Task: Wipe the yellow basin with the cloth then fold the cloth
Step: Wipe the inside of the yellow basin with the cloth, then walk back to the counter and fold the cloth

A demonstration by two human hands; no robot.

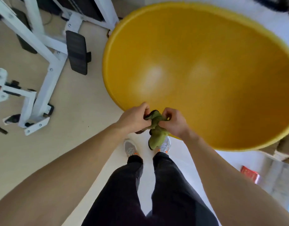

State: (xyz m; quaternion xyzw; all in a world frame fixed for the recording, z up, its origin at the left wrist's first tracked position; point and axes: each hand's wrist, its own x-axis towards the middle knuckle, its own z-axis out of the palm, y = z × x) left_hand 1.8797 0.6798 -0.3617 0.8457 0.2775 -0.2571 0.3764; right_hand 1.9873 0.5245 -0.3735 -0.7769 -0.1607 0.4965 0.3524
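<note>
A large yellow basin (205,66) fills the upper right of the head view, its inside bare and glossy. Just in front of its near rim I hold a crumpled green cloth (156,129) with dark edging. My left hand (134,119) grips its upper left part. My right hand (173,121) pinches its upper right part. The cloth's lower end hangs down between my hands, above my shoes.
A white metal exercise frame (42,51) with black pads stands on the beige floor at the left. A red box (249,174) and cardboard boxes (284,152) lie at the right. My legs and grey shoes are directly below.
</note>
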